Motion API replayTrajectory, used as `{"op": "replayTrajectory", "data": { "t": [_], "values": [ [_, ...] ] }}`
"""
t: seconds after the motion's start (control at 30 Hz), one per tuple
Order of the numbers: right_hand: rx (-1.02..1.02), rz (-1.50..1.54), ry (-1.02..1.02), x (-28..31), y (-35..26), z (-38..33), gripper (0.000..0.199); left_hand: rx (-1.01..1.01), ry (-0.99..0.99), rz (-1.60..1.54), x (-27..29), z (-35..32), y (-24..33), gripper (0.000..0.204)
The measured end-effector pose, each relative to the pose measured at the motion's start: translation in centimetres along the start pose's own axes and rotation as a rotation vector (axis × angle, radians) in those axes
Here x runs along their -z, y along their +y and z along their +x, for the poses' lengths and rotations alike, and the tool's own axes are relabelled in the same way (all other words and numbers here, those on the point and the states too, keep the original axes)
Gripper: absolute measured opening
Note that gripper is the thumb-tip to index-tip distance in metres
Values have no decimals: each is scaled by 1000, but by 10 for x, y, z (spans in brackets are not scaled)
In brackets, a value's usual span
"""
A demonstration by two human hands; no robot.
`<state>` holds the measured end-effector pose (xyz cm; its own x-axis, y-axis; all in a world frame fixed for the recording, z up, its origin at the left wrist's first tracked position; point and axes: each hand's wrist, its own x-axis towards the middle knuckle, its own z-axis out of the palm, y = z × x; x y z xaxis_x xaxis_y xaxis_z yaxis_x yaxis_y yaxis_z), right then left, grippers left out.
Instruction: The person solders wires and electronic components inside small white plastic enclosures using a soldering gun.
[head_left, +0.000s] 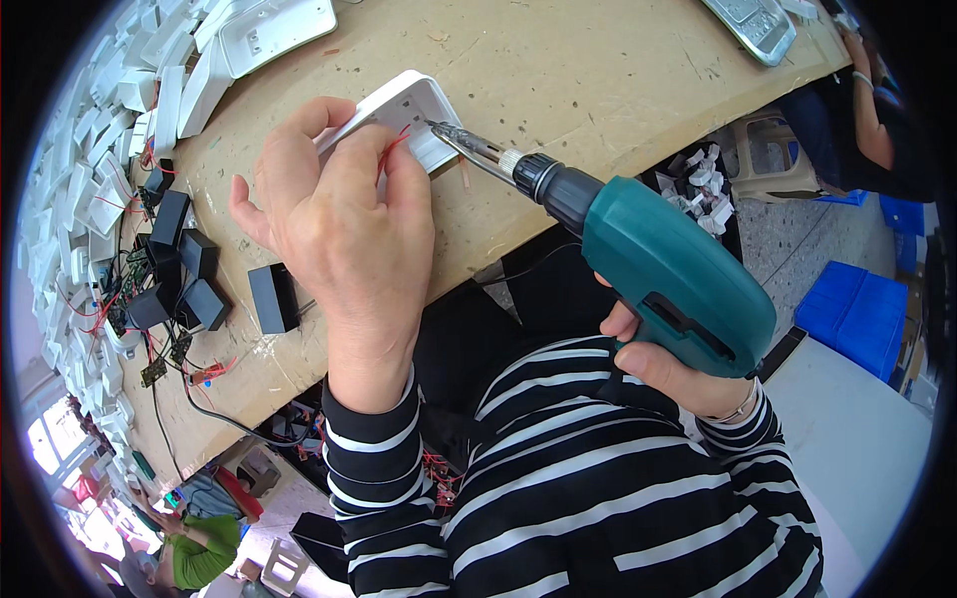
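My left hand [349,214] pinches thin red wires [397,140] between thumb and finger. Other fingers of that hand rest along the near left side of a white plastic housing [431,108], which lies tilted on the table with its hollow side showing. In my right hand [663,364] is a green soldering gun [678,269], gripped by its handle. Its metal tip reaches into the housing, close to the wire ends; whether it touches them I cannot tell. Part of the housing is hidden behind my left hand.
A large heap of white plastic housings [95,189] covers the table's left side. Black boxes [199,254], circuit boards and wires lie before it; one black box [272,299] sits near my left wrist. A metal tray [753,28] lies far right. Other people work nearby.
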<state>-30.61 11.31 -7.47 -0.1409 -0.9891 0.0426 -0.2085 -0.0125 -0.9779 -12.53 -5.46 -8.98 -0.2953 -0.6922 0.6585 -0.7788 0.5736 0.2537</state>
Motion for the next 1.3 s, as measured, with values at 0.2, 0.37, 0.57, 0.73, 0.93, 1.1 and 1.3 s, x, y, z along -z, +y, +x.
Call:
{"op": "replayTrajectory", "data": {
  "t": [0.2,0.37,0.57,0.73,0.93,1.1,1.3],
  "values": [
    [-60,29,2,-1,0,2,61,27,-8,-10,-3,0,1,3],
    [-64,-6,-13,1,-1,3,61,20,-6,44,-5,2,2,2],
    [-151,-74,-74,3,-5,3,63,14,0,62,-6,2,3,2],
    [-106,-151,-128,3,-4,3,67,11,-1,74,-7,3,3,3],
    [25,-99,-102,0,-4,8,66,6,5,76,-7,2,5,4],
    [124,-176,-108,0,-5,13,65,18,1,74,-7,2,6,4],
    [154,-200,-95,-2,-5,13,68,33,-2,60,-7,2,5,4]
  ]
}}
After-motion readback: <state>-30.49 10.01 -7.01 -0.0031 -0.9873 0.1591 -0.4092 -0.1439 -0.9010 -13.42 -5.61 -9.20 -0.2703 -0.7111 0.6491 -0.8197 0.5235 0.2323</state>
